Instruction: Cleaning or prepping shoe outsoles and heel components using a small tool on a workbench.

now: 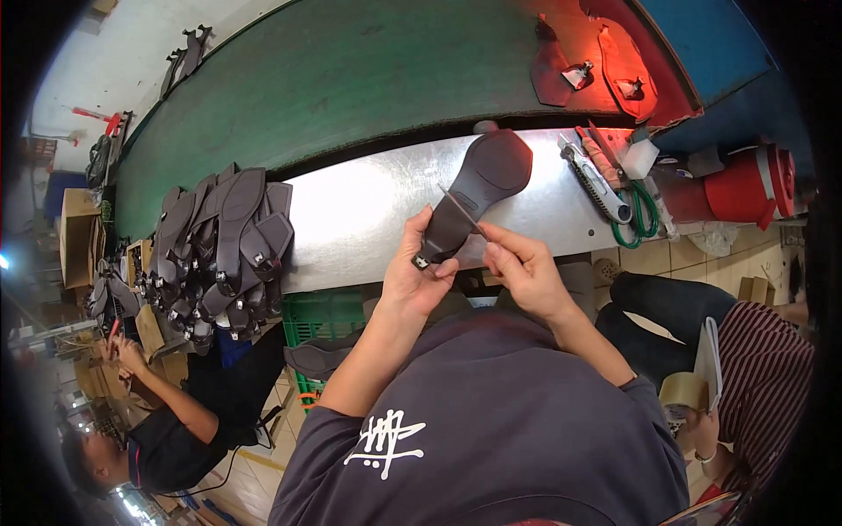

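Observation:
A dark grey, paddle-shaped molded piece (498, 165), with a broad rounded end and a narrower strap end, is held over the metal work surface. My left hand (407, 276) is closed around the narrow end, near a small shiny clip (421, 260). Between the thumb and fingers of my right hand (533, 279) is the edge of a thin strip (463, 210) that crosses the piece's middle. Whether this strip belongs to the piece, I cannot tell. The broad end points away from me, over the surface's far edge.
Similar dark pieces (219, 219) are heaped at left. Along the far side runs a green conveyor belt (351, 79) with two pieces under red light. A utility knife (598, 184), green-handled scissors (645, 215) and a red container (745, 188) lie right. People stand on both sides.

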`<state>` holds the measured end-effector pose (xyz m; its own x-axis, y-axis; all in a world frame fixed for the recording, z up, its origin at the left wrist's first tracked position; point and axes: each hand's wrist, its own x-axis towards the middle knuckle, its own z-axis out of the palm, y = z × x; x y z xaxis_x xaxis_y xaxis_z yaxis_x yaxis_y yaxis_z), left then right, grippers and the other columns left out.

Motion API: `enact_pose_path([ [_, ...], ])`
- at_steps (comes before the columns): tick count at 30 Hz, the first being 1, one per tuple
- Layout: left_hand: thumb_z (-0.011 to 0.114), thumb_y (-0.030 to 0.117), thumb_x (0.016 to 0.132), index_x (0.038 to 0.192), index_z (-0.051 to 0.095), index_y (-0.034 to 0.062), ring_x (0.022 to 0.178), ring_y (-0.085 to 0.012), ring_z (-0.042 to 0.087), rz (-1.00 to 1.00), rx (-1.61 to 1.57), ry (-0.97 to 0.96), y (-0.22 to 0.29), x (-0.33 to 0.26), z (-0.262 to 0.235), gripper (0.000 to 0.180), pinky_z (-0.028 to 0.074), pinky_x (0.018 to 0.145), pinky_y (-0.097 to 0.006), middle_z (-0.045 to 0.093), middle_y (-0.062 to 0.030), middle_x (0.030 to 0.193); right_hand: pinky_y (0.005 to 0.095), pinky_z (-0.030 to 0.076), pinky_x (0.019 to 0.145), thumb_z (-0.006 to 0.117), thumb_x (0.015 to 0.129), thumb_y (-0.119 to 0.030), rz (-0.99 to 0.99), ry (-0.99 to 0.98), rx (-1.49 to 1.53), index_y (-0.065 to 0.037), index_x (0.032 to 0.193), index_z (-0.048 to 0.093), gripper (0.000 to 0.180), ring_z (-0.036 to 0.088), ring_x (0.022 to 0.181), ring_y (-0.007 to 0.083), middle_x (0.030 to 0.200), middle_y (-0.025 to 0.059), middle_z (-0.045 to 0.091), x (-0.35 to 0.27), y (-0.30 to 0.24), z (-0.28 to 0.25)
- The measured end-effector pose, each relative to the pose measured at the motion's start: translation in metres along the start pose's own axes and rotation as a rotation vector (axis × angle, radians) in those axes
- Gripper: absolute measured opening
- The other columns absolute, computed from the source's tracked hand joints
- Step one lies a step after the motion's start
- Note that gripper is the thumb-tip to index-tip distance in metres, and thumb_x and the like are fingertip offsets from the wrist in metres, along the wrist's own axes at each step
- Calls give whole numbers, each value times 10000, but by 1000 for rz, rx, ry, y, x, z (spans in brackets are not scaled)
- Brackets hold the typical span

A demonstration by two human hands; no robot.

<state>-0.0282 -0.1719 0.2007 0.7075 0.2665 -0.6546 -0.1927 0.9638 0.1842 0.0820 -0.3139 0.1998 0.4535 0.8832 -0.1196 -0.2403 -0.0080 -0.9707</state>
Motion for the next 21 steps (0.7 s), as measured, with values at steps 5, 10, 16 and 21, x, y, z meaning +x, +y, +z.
enact_pose_path([
  [5,515,492,946,900,631,50,526,-76,509,551,418,117,0,0,8,459,364,447,-208,611,-18,717,182,359,492,481,961,-86,284,-145,92,-61,1450,336,510,435,525,49,719,39,571,-6,-15,-1],
  [10,352,553,982,698,619,-11,589,-140,591,812,578,171,-8,3,11,686,481,599,-264,669,-145,715,184,351,489,481,962,-100,329,-215,201,-114,1500,188,613,421,508,60,701,54,547,-9,-8,13],
  [16,290,605,970,643,582,13,559,-135,538,849,615,107,-9,7,0,737,447,588,-251,606,-69,624,190,337,480,486,973,-142,436,-103,490,-51,1418,367,469,394,508,64,675,31,505,-5,-15,2],
  [21,145,688,933,636,576,17,545,-135,503,749,512,182,-6,4,10,851,414,572,-234,566,-58,601,251,420,496,540,928,-63,-140,-53,-336,27,1114,622,222,509,546,92,726,41,592,-15,-9,2],
])
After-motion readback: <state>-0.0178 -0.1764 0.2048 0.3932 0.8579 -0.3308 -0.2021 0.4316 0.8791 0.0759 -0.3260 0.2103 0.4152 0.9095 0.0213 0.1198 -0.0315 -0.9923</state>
